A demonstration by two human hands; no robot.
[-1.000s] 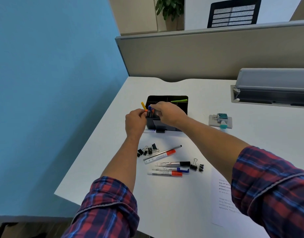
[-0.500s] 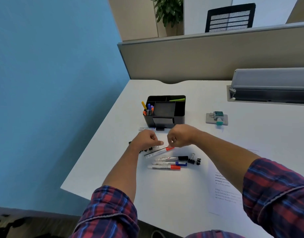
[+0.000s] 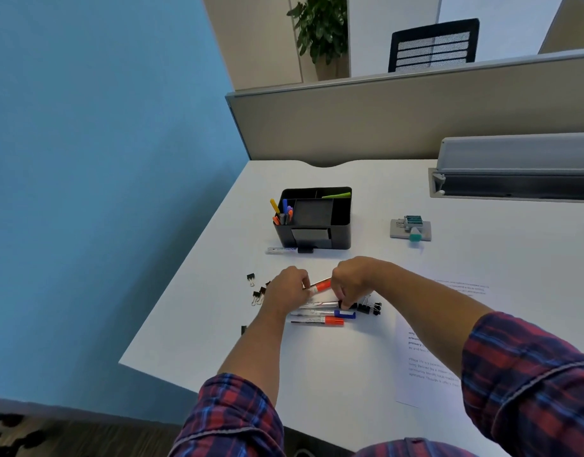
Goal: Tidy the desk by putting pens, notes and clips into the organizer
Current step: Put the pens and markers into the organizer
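Note:
The black organizer [image 3: 340, 225] stands mid-desk with several coloured pens [image 3: 282, 212] in its left slot and a green item [image 3: 337, 195] at its back right. My left hand [image 3: 285, 288] grips the barrel of a red-capped marker [image 3: 321, 285], which spans across to my right hand [image 3: 355, 278]. My right fingers pinch the cap of a black-capped marker [image 3: 317, 304] lying just below. A blue-capped marker [image 3: 323, 313] and another red-capped marker [image 3: 317, 321] lie on the desk. Binder clips sit to the left [image 3: 256, 291] and to the right [image 3: 369, 307]. A printed sheet [image 3: 426, 367] lies under my right forearm.
A white marker [image 3: 280, 250] lies right in front of the organizer. A grey pad with a teal-topped gadget [image 3: 411, 229] sits to the right, and a grey cable tray [image 3: 515, 173] lies behind it. One small black clip [image 3: 243, 329] lies near the desk's left edge.
Both hands came back from the organizer's pen slot down to the loose markers. The upper red-capped marker is now held off the desk between them, and my right fingers reached the black cap.

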